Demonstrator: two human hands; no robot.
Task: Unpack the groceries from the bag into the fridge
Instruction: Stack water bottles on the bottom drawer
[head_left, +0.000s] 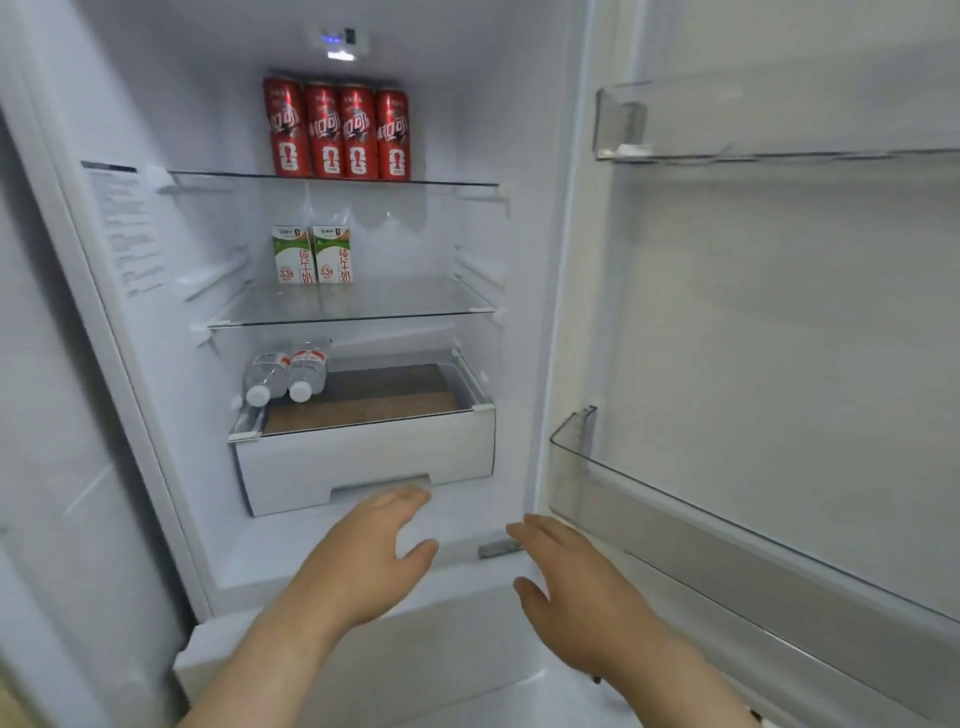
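Fridge (467, 130): standing open across the left and centre of the frame, with the door (753, 338) lying out to the right. Already holding groceries: four red cans (336, 130) standing in a row on the top shelf at upper centre, two milk cartons (311, 254) standing side by side on the shelf below, and two bottles (288, 371) lying beside each other, caps toward the camera, just over the drawer (363, 457) at centre. Not showing the bag anywhere in the frame.

Hovering at lower centre, palms down: both hands, well apart from each other. Lying just above the left hand (363, 556) in the frame: the drawer, running its long axis left to right, with the handle recess in its bottom edge right at the left fingertips (402, 499). Placing the left hand clearly nearer the drawer than the right hand (576, 587), which is hanging lower and further right, over the bottom sill and near the lower door bin (675, 525).

Showing both hands spread, fingers straight and slightly parted, thumbs out, holding nothing. Possibly brushing the recess with the left fingertips; impossible to tell contact from a near miss. Touching nothing visible with the right.

Judging from the empty hands and stocked shelves: probably sitting between items, or lining up a pull on the drawer. Calling, if so, for hooking the left fingers under the recess and drawing straight toward the bottom of the frame.
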